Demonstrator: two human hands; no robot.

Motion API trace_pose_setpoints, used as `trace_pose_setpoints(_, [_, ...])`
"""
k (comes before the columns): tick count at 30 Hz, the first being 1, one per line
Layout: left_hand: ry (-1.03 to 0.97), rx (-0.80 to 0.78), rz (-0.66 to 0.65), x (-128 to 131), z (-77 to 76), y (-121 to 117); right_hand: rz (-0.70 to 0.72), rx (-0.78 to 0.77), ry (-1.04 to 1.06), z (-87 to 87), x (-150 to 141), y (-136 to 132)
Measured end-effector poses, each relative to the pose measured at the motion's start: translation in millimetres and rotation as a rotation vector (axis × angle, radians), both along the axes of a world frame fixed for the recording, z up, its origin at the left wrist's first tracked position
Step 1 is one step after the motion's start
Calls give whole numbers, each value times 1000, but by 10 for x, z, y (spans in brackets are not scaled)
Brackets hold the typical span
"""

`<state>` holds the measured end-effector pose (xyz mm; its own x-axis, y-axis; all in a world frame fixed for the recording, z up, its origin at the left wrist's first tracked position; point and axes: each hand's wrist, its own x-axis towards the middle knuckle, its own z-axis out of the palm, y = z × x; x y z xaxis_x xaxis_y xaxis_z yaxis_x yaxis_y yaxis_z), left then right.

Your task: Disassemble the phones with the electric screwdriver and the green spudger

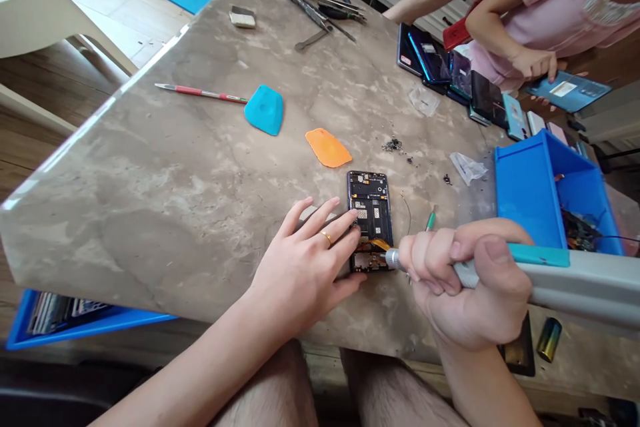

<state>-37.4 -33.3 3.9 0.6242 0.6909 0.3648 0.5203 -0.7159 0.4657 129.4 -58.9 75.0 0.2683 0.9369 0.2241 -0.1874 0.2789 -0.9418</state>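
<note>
While the splayed left hand point(313, 257) touches the phone point(377, 217) at its nine-o'clock edge, the right grip point(467, 290) clamps a grey tool point(590, 283); the table point(165, 213) stretches toward ten.

Occluded and cropped items
Left hand point(305, 260) hides part of phone point(371, 213); frame edges crop tool point(585, 283) and chair point(45, 13); bits point(393, 145) too small to identify.
</note>
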Motion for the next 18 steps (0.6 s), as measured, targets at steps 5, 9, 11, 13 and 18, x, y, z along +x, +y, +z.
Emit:
trace_pose_setpoints(5, [-4, 6, 6, -2, 3, -4, 31, 4, -64, -8, -18, -12])
trace_pose_setpoints(9, [-8, 6, 5, 0, 9, -12, 23, 7, -58, -16, -25, -16])
trace_pose_setpoints(11, [-4, 3, 3, -1, 8, -12, 14, 15, -43, -15, -23, -10])
trace_pose_setpoints(13, [-3, 0, 5, -3, 4, -11, 11, 14, -39, -10, -22, -6])
trace_pose_setpoints(18, [-4, -4, 5, -9, 2, -11, -16, 3, -37, 7, -45, -16])
